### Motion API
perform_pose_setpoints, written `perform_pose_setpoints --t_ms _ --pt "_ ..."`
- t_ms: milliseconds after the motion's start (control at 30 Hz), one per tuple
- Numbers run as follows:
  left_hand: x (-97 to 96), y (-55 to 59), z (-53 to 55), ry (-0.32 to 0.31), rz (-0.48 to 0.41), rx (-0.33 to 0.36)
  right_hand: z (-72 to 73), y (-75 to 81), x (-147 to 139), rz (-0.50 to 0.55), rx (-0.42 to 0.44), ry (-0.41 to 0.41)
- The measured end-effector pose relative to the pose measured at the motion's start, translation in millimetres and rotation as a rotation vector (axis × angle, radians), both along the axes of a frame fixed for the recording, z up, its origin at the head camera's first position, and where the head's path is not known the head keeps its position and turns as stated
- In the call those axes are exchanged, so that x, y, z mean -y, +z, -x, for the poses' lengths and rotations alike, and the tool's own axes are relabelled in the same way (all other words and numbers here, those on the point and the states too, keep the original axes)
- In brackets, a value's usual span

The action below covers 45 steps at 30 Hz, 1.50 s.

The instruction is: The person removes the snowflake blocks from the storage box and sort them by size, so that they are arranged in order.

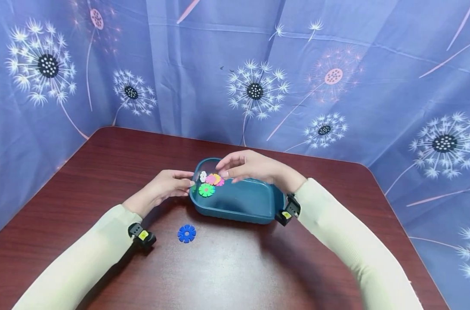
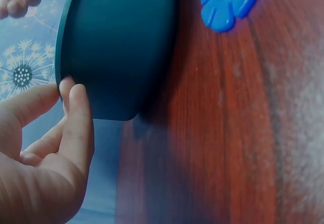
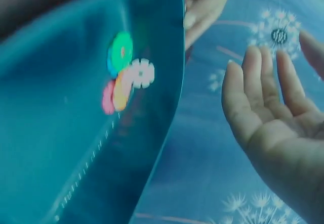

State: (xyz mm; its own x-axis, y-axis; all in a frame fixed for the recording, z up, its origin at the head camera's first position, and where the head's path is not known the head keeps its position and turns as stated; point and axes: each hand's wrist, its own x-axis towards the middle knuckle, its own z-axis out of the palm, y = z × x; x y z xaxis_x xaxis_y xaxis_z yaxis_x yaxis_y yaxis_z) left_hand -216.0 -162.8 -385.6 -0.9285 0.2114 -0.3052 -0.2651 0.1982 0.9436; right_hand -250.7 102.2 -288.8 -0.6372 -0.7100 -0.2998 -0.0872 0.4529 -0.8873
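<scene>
A teal plastic tub [image 1: 239, 212] stands on the table with several flower-shaped plastic discs inside its left end. Among them are a green disc [image 1: 206, 190], a white disc [image 3: 143, 73], an orange disc [image 3: 120, 93] and pink ones, partly overlapping. My left hand [image 1: 167, 188] pinches the tub's left end at the rim between thumb and fingers. Over the tub hovers my right hand [image 1: 254, 167], its fingers relaxed and slightly bent, holding nothing. A blue flower disc [image 1: 186, 234] lies flat on the table in front of the tub, to the right of my left wrist.
The dark red wood-grain table [image 1: 227, 267] reaches back to a blue curtain [image 1: 196, 86] printed with dandelions. Each wrist carries a small black camera on a strap, and the one on my right wrist [image 1: 287, 211] sits close to the tub's right end.
</scene>
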Motion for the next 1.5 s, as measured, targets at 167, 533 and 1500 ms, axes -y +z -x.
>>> perform_pose_setpoints --t_ms 167,533,1500 --pt "-1.0 -0.3 0.5 0.002 0.008 0.011 21.0 -0.4 2 -0.086 -0.101 0.093" --pt "-0.7 -0.4 1.9 0.010 0.017 0.015 50.7 -23.3 14 -0.191 -0.198 0.189" --pt "0.0 0.2 1.8 -0.005 0.015 0.020 52.3 -78.0 38 -0.290 -0.359 0.248"
